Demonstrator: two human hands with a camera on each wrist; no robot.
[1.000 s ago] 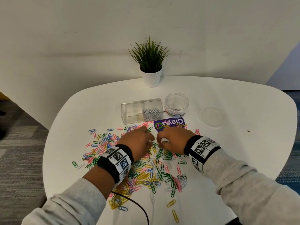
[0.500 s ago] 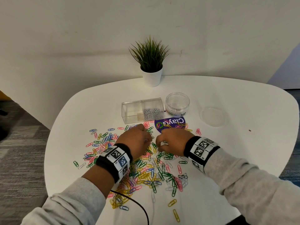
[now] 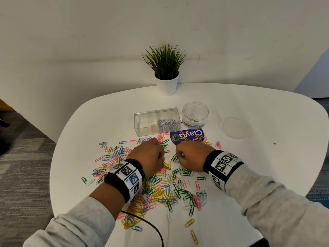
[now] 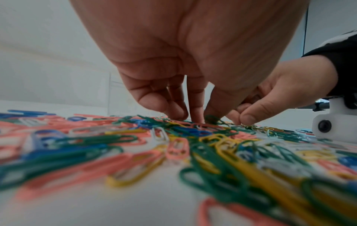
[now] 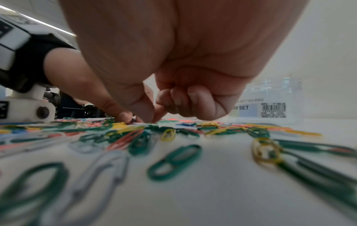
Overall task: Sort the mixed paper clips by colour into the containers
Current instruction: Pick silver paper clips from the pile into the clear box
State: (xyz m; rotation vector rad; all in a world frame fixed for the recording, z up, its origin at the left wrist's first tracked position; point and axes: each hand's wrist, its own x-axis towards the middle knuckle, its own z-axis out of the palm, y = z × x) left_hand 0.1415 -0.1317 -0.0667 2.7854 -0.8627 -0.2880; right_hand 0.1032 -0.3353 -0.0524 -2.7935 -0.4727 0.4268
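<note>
Both hands stay low over the paper clips (image 3: 160,184), left hand (image 3: 149,155) and right hand (image 3: 191,155) fingertips pinched together, contents indiscernible; sorting barely advances.

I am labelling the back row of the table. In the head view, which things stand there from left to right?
Clear rectangular two-compartment plastic box → round clear plastic jar → flat clear round lid. The white-potted green plant stands farther back.

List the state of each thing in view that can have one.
Two-compartment clear box: open; silver clips in right half, left half without clips.
Round jar: lid off, looks empty.
Jar lid: lying apart.
Paper clips: mixed, unsorted.
Left hand: fingertips in pile.
Right hand: pinching at clips.
</note>
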